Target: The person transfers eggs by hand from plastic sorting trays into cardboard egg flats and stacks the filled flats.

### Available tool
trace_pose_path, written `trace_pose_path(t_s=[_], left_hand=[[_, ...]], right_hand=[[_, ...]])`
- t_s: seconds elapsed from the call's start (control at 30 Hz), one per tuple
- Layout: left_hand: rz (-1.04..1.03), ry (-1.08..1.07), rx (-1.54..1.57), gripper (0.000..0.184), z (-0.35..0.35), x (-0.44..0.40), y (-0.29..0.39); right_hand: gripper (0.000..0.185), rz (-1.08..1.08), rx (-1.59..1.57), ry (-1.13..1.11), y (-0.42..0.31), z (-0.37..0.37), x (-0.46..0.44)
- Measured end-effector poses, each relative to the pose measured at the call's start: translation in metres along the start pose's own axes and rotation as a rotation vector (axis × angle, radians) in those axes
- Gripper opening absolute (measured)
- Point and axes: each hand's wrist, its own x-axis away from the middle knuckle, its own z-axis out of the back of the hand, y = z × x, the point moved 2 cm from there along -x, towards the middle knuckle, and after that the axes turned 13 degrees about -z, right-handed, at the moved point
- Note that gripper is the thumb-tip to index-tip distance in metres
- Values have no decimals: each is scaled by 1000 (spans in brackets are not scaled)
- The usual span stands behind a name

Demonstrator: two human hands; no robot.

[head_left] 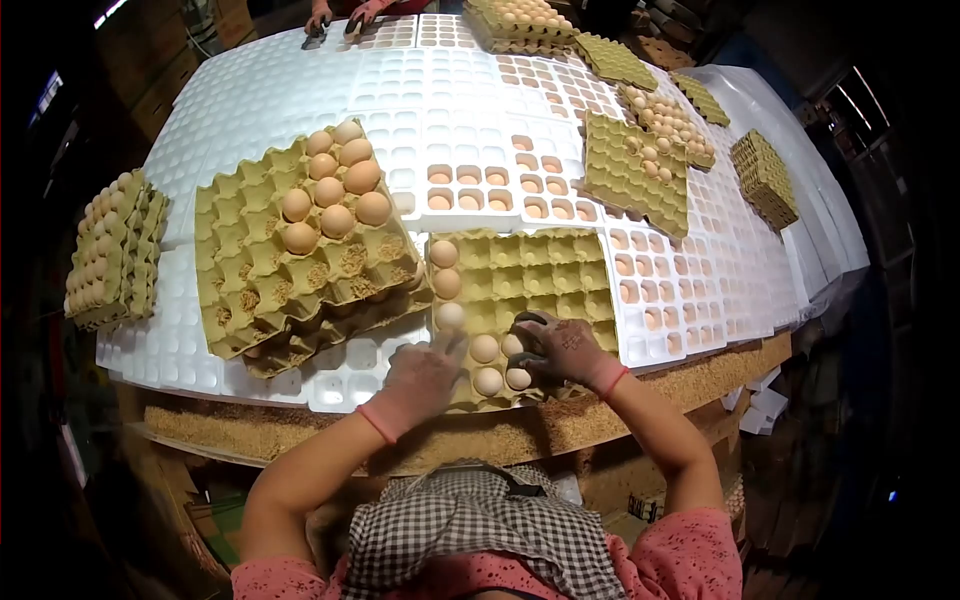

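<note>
Touching a smooth egg (513, 346), gloved right hand (566, 349) curves.

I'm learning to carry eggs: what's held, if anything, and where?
Can't tell: the right hand partly covers one egg; the left hand, blurred, is near another egg.

readable text: none | labels, brands: none legible | numbers, signs: none legible | white trays (270, 85) and egg trays (530, 268) on them: no readable print
</note>
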Motion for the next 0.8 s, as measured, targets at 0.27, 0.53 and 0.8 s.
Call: trace_pose_path(t_s=[0.27,0.53,0.8], left_hand=[[44,5,2,53,50,-6,18],[-36,235,156,66,171,-62,-30],[238,-15,-49,49,144,-260,-205]], right_hand=[[28,402,-100,396,-19,32,-5],[43,360,-373,90,4,69,-56],[57,-145,-421,288,28,121,-287]])
